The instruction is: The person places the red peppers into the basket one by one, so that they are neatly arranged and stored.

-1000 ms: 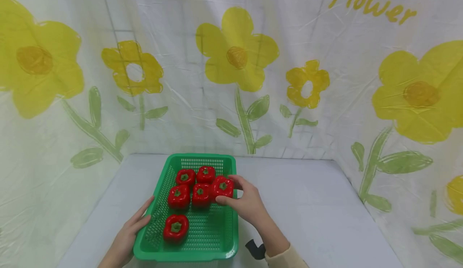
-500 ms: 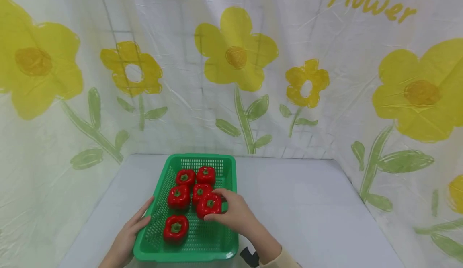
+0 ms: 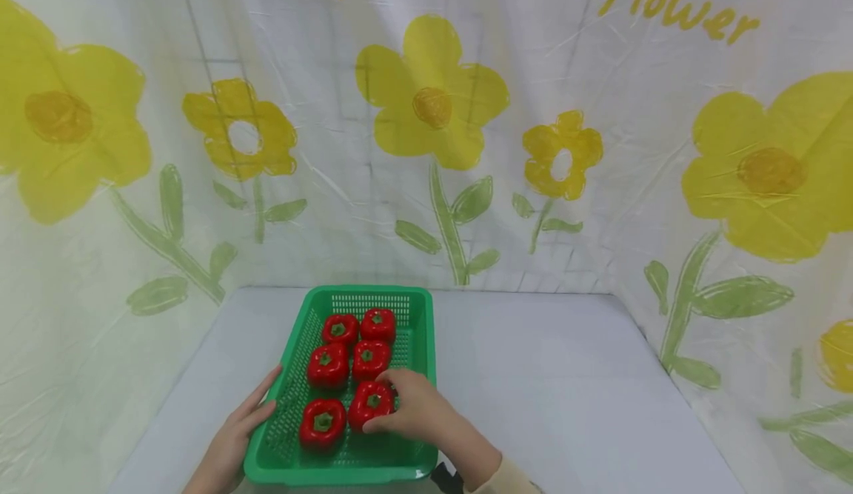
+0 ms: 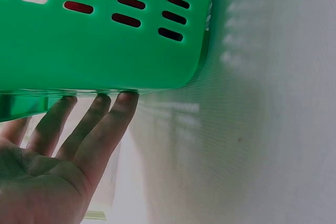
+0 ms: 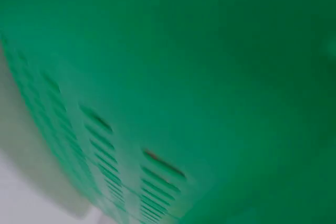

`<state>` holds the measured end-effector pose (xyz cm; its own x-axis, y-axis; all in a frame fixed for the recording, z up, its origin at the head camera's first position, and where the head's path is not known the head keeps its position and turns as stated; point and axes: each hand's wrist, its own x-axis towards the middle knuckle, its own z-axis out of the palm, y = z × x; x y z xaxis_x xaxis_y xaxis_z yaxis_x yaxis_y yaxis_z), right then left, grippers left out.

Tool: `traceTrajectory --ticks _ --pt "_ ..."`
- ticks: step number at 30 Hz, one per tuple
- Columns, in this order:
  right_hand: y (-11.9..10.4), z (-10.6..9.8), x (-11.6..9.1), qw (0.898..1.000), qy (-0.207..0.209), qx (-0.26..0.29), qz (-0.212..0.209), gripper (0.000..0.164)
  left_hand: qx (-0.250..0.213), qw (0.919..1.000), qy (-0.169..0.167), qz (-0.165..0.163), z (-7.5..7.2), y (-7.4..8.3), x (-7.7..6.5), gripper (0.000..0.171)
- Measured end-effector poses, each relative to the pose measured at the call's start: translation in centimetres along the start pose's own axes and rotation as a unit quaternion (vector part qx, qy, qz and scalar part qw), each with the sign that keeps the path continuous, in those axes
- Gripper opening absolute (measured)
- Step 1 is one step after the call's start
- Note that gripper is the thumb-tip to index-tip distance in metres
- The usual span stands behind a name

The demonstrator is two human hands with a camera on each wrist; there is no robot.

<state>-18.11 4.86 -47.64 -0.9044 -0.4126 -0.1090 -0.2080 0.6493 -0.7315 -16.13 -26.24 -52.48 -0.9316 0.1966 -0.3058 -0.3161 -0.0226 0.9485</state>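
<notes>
A green plastic basket [image 3: 429,331] with slotted walls stands on the table in the head view, red bell peppers inside it. My right hand [image 3: 423,412] reaches over its right rim and holds one red bell pepper [image 3: 369,405] between thumb and fingers, low in the basket's near half. Left of that lies another pepper [image 3: 323,425], stem up. Several more, such as the pepper [image 3: 371,359] just behind, sit together toward the far end. My left hand [image 3: 233,438] rests its fingers along the left side; in the left wrist view these fingers [image 4: 102,124] are straight, tips touching the basket.
The white table [image 3: 533,375] extends on both sides of the basket. Behind it hangs a pale curtain [image 3: 346,220] with yellow flowers. A small black object [image 3: 445,477] shows under the right wrist. Green basket wall [image 5: 157,77] fills most of the right wrist view.
My right hand has brought its pepper from over the basket's right rim, down and toward the near end, beside the near-left pepper. The left hand and the basket have stayed in place.
</notes>
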Motion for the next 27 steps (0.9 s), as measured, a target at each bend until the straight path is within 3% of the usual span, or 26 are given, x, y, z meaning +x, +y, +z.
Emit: traceTrajectory --ticks 9,27 --pt "0.1 1.5 0.4 0.999 -0.005 -0.048 0.005 0.067 0.001 1.0000 0.002 0.005 0.2 0.0 0.2 0.062" --pt "-0.2 1.8 0.1 0.999 0.009 -0.051 0.018 0.075 -0.003 1.0000 -0.002 0.006 0.0 -0.1 0.4 0.061"
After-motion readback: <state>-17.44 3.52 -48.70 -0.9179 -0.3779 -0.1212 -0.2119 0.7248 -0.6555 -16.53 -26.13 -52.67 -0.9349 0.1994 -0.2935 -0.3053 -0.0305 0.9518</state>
